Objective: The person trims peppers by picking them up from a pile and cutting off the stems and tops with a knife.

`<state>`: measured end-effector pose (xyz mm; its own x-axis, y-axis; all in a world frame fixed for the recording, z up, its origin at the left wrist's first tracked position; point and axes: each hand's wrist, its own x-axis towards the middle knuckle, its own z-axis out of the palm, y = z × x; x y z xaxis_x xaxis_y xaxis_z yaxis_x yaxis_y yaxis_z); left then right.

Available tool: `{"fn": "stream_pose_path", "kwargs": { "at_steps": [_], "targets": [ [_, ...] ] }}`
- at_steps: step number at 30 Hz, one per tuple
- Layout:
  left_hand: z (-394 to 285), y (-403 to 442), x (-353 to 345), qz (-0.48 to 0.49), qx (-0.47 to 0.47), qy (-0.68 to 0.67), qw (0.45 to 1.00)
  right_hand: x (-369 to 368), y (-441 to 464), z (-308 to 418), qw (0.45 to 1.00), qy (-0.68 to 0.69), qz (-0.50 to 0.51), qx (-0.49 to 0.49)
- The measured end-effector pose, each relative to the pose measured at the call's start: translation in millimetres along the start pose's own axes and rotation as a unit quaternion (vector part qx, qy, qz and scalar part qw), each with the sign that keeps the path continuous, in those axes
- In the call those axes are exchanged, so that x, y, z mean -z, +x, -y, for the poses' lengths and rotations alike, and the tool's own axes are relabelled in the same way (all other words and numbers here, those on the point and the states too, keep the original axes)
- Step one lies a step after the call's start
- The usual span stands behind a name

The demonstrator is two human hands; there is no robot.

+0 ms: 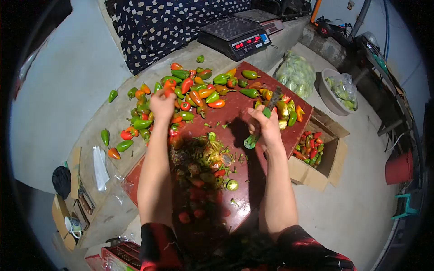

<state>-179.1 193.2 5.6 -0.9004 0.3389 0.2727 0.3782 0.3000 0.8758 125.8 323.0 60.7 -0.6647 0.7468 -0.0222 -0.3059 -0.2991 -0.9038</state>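
My left hand [162, 105] reaches over the left part of a large heap of red, orange and green peppers [195, 97], its fingers closed around a red pepper [169, 92]. Over the right side of the red table [235, 106], my right hand [264, 124] is wrapped round the green handle of a knife [251, 141]. The dark blade [275, 97] points up and away, beside a smaller group of cut and whole peppers [284, 110]. Cut stems and pepper scraps [217, 156] lie on the table between my forearms.
A digital scale [239, 38] stands on the ledge at the back. Right of the table, a cardboard box [332, 158] holds peppers. Behind it are a bag of green vegetables [296, 74] and a grey tub [331, 100]. A red crate [120, 256] stands at the lower left.
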Motion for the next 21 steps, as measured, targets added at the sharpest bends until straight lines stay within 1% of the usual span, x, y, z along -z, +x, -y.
{"fn": "stream_pose_path", "kwargs": {
  "at_steps": [1, 2, 3, 4, 5, 6, 7, 8, 9, 10, 11, 12, 13, 14, 16, 17, 18, 20, 21],
  "targets": [
    [-6.4, -4.4, 7.8, -0.015, 0.062, -0.216, 0.974, 0.3, -0.7, -1.1, 1.0, -0.012, 0.008, -0.009],
    [-9.4, -6.7, 34.9, 0.082, 0.13, -0.328, 0.932, -1.6, -1.0, -3.4, 1.0, -0.01, 0.012, -0.009],
    [-32.4, -25.8, 52.8, 0.065, 0.2, -0.436, 0.875, -4.6, -1.9, -7.5, 0.998, -0.06, 0.019, -0.001],
    [-46.7, -47.8, 67.4, 0.045, 0.266, -0.535, 0.8, -7.8, -2.9, -13.7, 0.994, -0.11, 0.026, 0.005],
    [-38.8, -61.5, 81.2, 0.092, 0.274, -0.564, 0.773, -8.8, 0.0, -24.3, 0.981, -0.191, 0.03, 0.025],
    [-28.7, -74.3, 93.7, 0.138, 0.281, -0.591, 0.743, -15.2, -1.1, -33.4, 0.981, -0.189, 0.038, 0.024],
    [-21.4, -89.8, 101.3, 0.156, 0.302, -0.61, 0.716, -23.4, -7.2, -43.6, 0.957, -0.281, 0.039, 0.058],
    [6.1, -100.8, 106.2, 0.196, 0.279, -0.579, 0.741, -31.4, -14.3, -53.6, 0.924, -0.37, 0.04, 0.092],
    [-5.6, -121.9, 108.6, 0.101, 0.354, -0.581, 0.725, -45.4, -25.7, -47.5, 0.87, -0.466, 0.071, 0.143],
    [-20.2, -144.4, 105.1, 0.004, 0.425, -0.577, 0.697, -50.2, -32.2, -56.8, 0.85, -0.501, 0.112, 0.118],
    [-11.1, -161.3, 107.6, -0.005, 0.425, -0.581, 0.694, -57.3, -39.5, -63.8, 0.827, -0.533, 0.136, 0.115],
    [3.1, -177.7, 108.8, 0.022, 0.417, -0.555, 0.72, -63.7, -46.3, -71.1, 0.802, -0.566, 0.158, 0.112],
    [6.3, -188.0, 108.9, 0.05, 0.41, -0.528, 0.742, -68.1, -51.1, -80.3, 0.781, -0.581, 0.184, 0.134],
    [9.4, -195.3, 107.0, 0.041, 0.415, -0.533, 0.736, -72.4, -56.3, -87.3, 0.776, -0.586, 0.194, 0.13],
    [-4.1, -205.2, 109.3, 0.015, 0.404, -0.49, 0.773, -85.4, -67.2, -93.5, 0.715, -0.64, 0.221, 0.177],
    [0.2, -208.5, 107.5, 0.043, 0.375, -0.464, 0.801, -91.6, -71.7, -92.5, 0.701, -0.649, 0.233, 0.179],
    [-2.6, -209.0, 107.4, 0.038, 0.377, -0.47, 0.797, -96.1, -75.6, -92.7, 0.696, -0.652, 0.24, 0.18],
    [-19.5, -205.4, 109.3, 0.058, 0.422, -0.46, 0.779, -101.4, -80.6, -92.1, 0.703, -0.621, 0.246, 0.246],
    [-25.4, -209.7, 110.1, 0.075, 0.396, -0.479, 0.78, -102.8, -82.2, -92.0, 0.697, -0.626, 0.249, 0.246]
  ]
}}
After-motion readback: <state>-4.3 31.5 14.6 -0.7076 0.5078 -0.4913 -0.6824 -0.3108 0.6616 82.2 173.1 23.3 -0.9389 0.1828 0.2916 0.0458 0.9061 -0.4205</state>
